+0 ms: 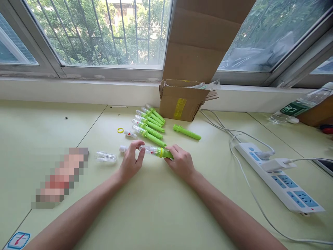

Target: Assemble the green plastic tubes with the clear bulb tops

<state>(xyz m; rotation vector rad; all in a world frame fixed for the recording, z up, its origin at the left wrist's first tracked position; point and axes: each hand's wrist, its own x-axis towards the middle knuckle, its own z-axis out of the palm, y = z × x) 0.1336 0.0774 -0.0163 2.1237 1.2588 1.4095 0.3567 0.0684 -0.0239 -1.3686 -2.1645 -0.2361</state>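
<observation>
Both of my hands are on a green-handled tube with a clear cap (152, 150) and a yellow ring around its middle. My left hand (130, 159) has thumb and forefinger closed at the clear end, while my right hand (182, 162) wraps the green handle. Partly behind my left fingers lies a white-capped piece (123, 149). To the left rests a loose clear cap (105, 157). Beyond it are a small white bottle (130, 134) and a yellow ring (120, 130). Several similar green tubes (151, 130) lie in a slanted row behind my hands; a bare green handle (187, 132) is to their right.
A cardboard box (179, 102) stands open against the window sill. On the right, a white power strip (281, 177) has plugs and trailing cables (241, 166). A plastic bottle (301, 104) lies at the far right. A pixelated patch covers something on the left.
</observation>
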